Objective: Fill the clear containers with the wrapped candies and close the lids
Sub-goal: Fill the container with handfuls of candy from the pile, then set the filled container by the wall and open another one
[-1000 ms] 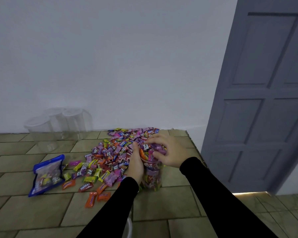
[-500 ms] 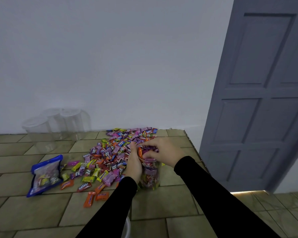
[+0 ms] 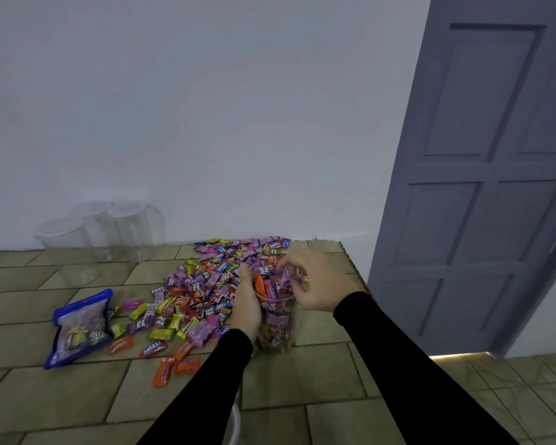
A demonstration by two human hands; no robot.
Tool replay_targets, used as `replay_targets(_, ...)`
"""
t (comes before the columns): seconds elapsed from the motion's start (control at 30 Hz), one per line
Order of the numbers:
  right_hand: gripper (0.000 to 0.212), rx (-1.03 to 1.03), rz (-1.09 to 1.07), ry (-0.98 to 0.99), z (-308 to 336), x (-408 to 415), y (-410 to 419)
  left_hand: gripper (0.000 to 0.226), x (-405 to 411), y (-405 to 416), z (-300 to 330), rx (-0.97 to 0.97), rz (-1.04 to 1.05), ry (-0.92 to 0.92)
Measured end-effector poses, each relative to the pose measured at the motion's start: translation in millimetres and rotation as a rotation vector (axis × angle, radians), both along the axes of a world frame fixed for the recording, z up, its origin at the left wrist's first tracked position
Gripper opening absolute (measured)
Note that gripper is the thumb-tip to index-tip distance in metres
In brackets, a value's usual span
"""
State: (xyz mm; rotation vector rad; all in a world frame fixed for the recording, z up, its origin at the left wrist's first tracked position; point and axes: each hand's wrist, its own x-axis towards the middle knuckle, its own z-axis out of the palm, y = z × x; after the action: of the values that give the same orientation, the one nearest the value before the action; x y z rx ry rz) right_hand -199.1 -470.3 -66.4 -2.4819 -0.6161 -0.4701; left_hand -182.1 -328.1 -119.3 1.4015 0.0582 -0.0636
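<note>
Clear plastic container (image 3: 278, 326), cylindrical, lower centre, standing on tiled surface (image 3: 77, 396), brimming with glossy wrapped candies (image 3: 203, 284) (loose heap spreading left) | left hand (image 3: 246, 305) cupping container's side, fingers curled | right hand (image 3: 315, 281) pinching candies at its mouth, fingers bent.

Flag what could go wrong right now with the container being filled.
1. The container looks heaped above its rim; candies under the right hand could spill, and a lid may not seat.
2. It stands near the table edge; a push could tip it off, though the left hand steadies it.
</note>
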Motion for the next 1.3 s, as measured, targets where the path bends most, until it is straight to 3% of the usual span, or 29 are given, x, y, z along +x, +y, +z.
replay_targets(0.07, 0.023, 0.001, 0.024, 0.021, -1, 0, 3, 0.049, 1, 0, -2, 0.005, 0.016, 0.005)
replay_targets(0.23, 0.013, 0.021, 0.074, 0.017, 3, 4, 10, 0.053, 0, 1, -3, -0.006, 0.016, 0.001)
replay_targets(0.4, 0.021, -0.067, 0.089, 0.107, 10, 10, 18, 0.076, 0, 2, -2, 0.025, -0.004, -0.035)
replay_targets(0.53, 0.026, -0.059, 0.042, 0.197, 5, 11, 21, 0.067, -4, 1, 0, 0.017, -0.009, -0.059)
replay_targets(0.67, 0.021, -0.017, 0.032, 0.162, 2, 11, 21, 0.058, -3, 1, 4, 0.020, -0.032, -0.061)
replay_targets(0.8, 0.029, 0.155, -0.041, -0.038, -13, 4, 19, 0.060, -3, 9, 6, 0.132, -0.039, -0.120)
replay_targets(0.9, 0.054, 0.379, -0.146, -0.126, -24, -7, 23, 0.055, -3, 25, 7, 0.172, -0.028, -0.149)
replay_targets(0.97, 0.073, 0.486, -0.192, -0.089, -33, -14, 29, 0.041, 0, 40, 4, 0.312, -0.005, -0.173)
replay_targets(1.07, 0.096, 0.575, -0.266, -0.062, -48, -21, 38, 0.015, 2, 64, 4, 0.726, -0.085, -0.133)
replay_targets(1.17, 0.113, 0.736, -0.282, 0.057, -61, -27, 49, 0.019, -7, 85, 2, 1.200, -0.342, -0.025)
replay_targets(1.3, 0.112, 0.868, -0.271, 0.141, -78, -26, 59, 0.024, -30, 101, -11, 1.614, -0.581, 0.110)
